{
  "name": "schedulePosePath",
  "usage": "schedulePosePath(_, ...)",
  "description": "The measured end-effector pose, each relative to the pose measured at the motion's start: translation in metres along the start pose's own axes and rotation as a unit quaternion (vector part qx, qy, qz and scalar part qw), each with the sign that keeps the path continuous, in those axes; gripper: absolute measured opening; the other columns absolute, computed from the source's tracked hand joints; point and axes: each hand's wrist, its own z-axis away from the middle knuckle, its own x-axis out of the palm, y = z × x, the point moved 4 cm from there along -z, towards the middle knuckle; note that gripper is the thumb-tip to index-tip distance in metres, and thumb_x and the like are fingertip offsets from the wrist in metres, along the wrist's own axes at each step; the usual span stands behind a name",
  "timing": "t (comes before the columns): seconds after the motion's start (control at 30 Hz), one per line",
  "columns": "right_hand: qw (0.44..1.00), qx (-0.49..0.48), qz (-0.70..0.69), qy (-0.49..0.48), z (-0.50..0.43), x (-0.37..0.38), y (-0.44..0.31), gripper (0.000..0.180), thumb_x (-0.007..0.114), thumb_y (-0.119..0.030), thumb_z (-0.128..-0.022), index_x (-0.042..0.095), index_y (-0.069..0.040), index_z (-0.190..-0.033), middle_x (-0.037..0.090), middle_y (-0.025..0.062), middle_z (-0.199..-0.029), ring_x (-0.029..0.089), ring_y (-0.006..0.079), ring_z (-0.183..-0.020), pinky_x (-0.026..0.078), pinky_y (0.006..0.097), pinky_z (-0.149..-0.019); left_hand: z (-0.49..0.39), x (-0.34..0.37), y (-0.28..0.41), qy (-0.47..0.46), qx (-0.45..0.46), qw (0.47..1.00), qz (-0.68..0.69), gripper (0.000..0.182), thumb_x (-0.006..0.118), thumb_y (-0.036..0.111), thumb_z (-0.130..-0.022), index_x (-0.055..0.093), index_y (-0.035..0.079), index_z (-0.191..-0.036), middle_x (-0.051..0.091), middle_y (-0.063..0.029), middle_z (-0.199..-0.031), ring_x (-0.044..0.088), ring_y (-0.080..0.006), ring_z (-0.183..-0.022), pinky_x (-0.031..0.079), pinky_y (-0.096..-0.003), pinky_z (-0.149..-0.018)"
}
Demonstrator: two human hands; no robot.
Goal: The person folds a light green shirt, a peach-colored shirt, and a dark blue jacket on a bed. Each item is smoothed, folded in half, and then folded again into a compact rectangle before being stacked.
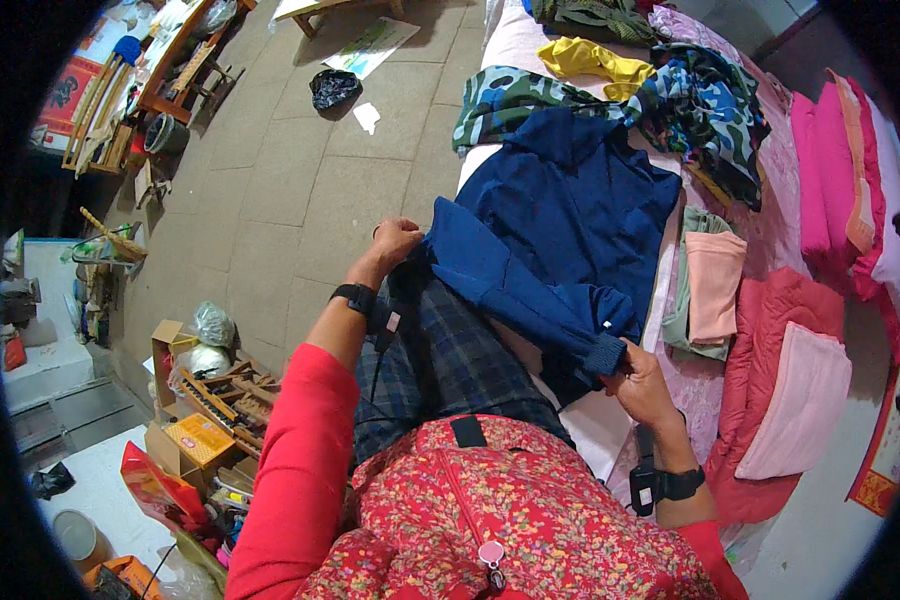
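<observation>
A navy blue jacket (562,195) lies spread on the bed in front of me, its lower part reaching over my lap. One sleeve (510,285) is laid across the jacket's near side, from upper left to lower right. My right hand (641,382) pinches the ribbed cuff (606,354) at the sleeve's end. At the other end, my left hand (399,238) grips the blue fabric near the bed's left edge; its fingertips are partly hidden. Both wrists wear black straps with small devices.
Camouflage clothing (697,112) and a yellow cloth (596,64) lie beyond the jacket. To the right are a folded peach garment (716,285), a red padded garment (757,375) and a pink towel (799,405). A cardboard box (172,457) with clutter stands at lower left.
</observation>
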Motion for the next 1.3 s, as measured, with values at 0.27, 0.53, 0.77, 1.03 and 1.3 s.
schedulePosePath(0.27, 0.998, 0.064, -0.002, 0.030, -0.006, -0.007, 0.008, 0.011, 0.060, 0.001, -0.083, 0.061, -0.004, -0.093, 0.057, -0.0015, -0.068, 0.051, 0.0069, -0.058, 0.042, 0.0232, -0.053, -0.024, 0.025, -0.013, -0.068, -0.016, 0.997, -0.046, 0.031, 0.067, 0.023, -0.076, 0.071, -0.001, -0.095, 0.070, -0.0160, -0.089, 0.067, -0.0242, -0.082, 0.052, -0.0319, -0.074)
schedulePosePath(0.53, 0.998, 0.062, 0.013, 0.031, -0.013, -0.010, 0.004, 0.013, 0.059, 0.003, -0.081, 0.061, -0.003, -0.093, 0.056, -0.0011, -0.070, 0.050, 0.0072, -0.060, 0.042, 0.0236, -0.055, -0.027, 0.022, -0.026, -0.006, 0.013, 1.000, 0.021, 0.015, 0.067, 0.015, -0.076, 0.070, 0.002, -0.082, 0.069, -0.0095, -0.077, 0.064, -0.0166, -0.071, 0.052, -0.0305, -0.067)
schedulePosePath(0.77, 0.999, 0.026, 0.019, 0.041, -0.008, -0.010, -0.001, 0.014, 0.058, 0.005, -0.081, 0.061, -0.001, -0.094, 0.057, 0.0017, -0.078, 0.052, 0.0096, -0.066, 0.044, 0.0247, -0.059, -0.008, -0.006, -0.011, 0.089, 0.076, 0.955, 0.272, 0.015, 0.065, 0.007, -0.082, 0.065, 0.002, -0.096, 0.066, -0.0061, -0.085, 0.061, -0.0154, -0.076, 0.050, -0.0285, -0.070)
schedulePosePath(1.03, 0.997, -0.027, 0.028, 0.060, 0.002, -0.011, -0.012, 0.021, 0.061, 0.007, -0.077, 0.064, -0.001, -0.097, 0.061, 0.0052, -0.086, 0.057, 0.0156, -0.078, 0.046, 0.0270, -0.071, 0.069, -0.116, 0.022, 0.060, 0.208, 0.757, 0.616, 0.021, 0.059, 0.003, -0.090, 0.056, 0.004, -0.110, 0.062, -0.0064, -0.092, 0.061, -0.0158, -0.085, 0.051, -0.0289, -0.078)
schedulePosePath(1.3, 0.991, -0.103, 0.083, 0.015, 0.003, 0.006, -0.002, 0.030, 0.053, 0.010, -0.077, 0.062, -0.003, -0.102, 0.053, 0.0012, -0.084, 0.054, 0.0079, -0.066, 0.044, 0.0218, -0.055, 0.138, -0.109, -0.032, 0.024, 0.165, 0.834, 0.526, 0.015, 0.056, 0.006, -0.091, 0.058, 0.007, -0.105, 0.060, -0.0031, -0.093, 0.058, -0.0124, -0.082, 0.048, -0.0272, -0.077)
